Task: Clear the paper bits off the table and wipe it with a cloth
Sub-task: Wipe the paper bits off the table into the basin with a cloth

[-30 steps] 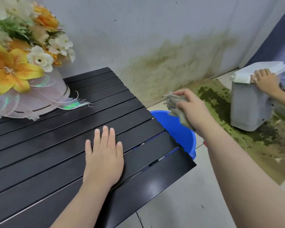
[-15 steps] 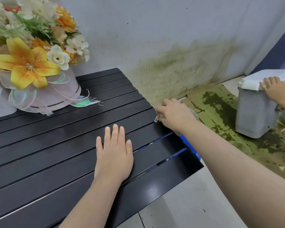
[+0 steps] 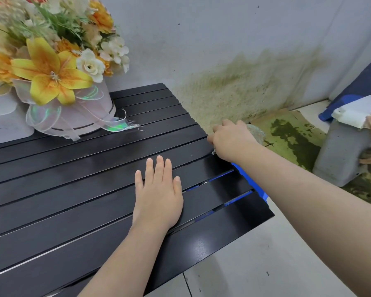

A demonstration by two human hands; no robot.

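Right hand (image 3: 231,140) curled round a crumpled grey cloth (image 3: 257,133), right at the far right edge of the black slatted table (image 3: 73,189). Left hand (image 3: 159,194) lies flat, fingers straight, mid-table. Behind sits a round pink box of artificial flowers (image 3: 77,112); a blue plastic bucket (image 3: 247,181) peeks out below the edge.

The table (image 3: 73,189) is black, smooth and semi-glossy, like painted metal, with a pale sheen along its slats. The cloth (image 3: 256,133) at its far right edge looks grey, coarse and matt. The ribbon (image 3: 116,125) round the flower box (image 3: 90,108) is sheer and iridescent; the basin (image 3: 252,185) below is shiny blue plastic
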